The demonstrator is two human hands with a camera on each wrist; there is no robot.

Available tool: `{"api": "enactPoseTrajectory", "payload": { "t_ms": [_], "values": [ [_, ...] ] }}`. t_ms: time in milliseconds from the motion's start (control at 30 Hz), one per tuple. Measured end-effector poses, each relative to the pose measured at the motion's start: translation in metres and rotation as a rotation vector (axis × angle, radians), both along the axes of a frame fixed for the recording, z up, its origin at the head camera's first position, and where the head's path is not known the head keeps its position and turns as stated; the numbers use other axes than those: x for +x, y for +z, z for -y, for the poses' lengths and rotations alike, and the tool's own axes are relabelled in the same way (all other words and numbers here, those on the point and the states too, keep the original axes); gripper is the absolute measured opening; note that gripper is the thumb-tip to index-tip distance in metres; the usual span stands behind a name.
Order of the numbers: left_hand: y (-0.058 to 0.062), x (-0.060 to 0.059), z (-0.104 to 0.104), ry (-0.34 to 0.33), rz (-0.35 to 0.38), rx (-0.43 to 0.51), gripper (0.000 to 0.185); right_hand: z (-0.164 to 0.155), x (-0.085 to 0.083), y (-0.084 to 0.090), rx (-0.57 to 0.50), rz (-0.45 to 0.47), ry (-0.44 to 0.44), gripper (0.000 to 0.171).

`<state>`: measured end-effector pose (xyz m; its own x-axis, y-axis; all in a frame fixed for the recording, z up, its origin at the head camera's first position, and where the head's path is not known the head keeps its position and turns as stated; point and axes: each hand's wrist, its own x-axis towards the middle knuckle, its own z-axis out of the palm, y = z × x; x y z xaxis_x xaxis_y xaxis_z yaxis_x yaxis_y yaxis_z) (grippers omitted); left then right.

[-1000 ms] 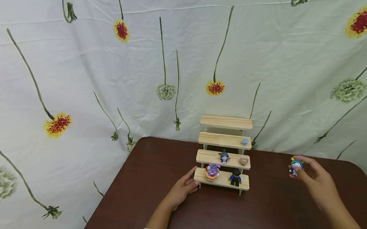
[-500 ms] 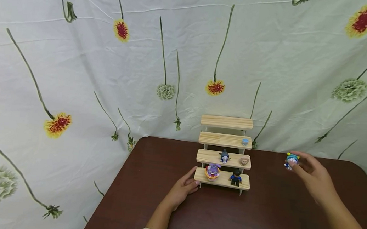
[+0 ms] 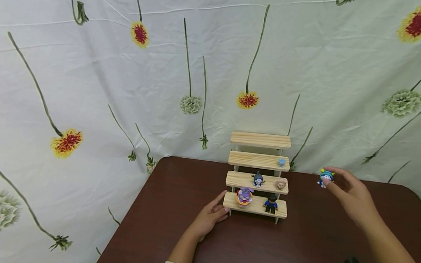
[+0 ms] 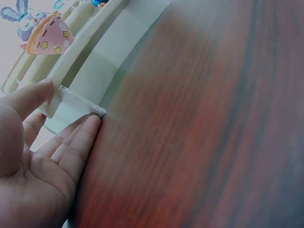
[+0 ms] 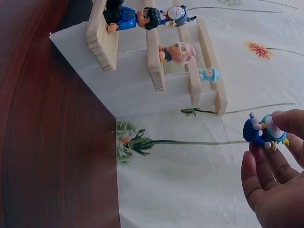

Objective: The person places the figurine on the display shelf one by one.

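Note:
My right hand (image 3: 356,200) pinches a small toy figurine (image 3: 326,178) with a teal hat, yellow tips and a blue body, raised right of the stand. In the right wrist view the figurine (image 5: 265,131) lies sideways between thumb and fingers. At the left end of a four-step wooden display stand (image 3: 260,140), my left hand (image 3: 206,220) rests its thumb and extended fingers on the lowest step's corner and side panel. That step bears a purple rabbit figurine (image 3: 244,197) and a black-haired toy figure (image 3: 271,204). Above them stand a grey-hatted figurine (image 3: 257,179) and a pinkish figurine (image 3: 280,185).
A tiny light-blue figurine (image 3: 281,162) stands at the right of the third step. The stand is near the back of a dark brown table (image 3: 184,186). A white flower-patterned cloth (image 3: 155,74) hangs behind it and along the left side.
My right hand has carried the teal-hatted figurine leftward and slightly up, nearer to the stand. The left hand stays at the stand's left end.

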<state>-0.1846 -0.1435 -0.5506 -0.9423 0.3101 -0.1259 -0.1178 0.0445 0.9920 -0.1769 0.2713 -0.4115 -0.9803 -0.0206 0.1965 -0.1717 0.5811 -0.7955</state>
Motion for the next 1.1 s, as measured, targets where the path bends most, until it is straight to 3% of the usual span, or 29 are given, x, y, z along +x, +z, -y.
{"api": "enactPoseTrajectory", "payload": {
  "t_ms": [1100],
  "values": [
    [0.0,0.0,0.0,0.003,0.002,0.0,0.064,0.04,-0.045,0.018,0.067,-0.039,0.066,0.051]
  ]
}}
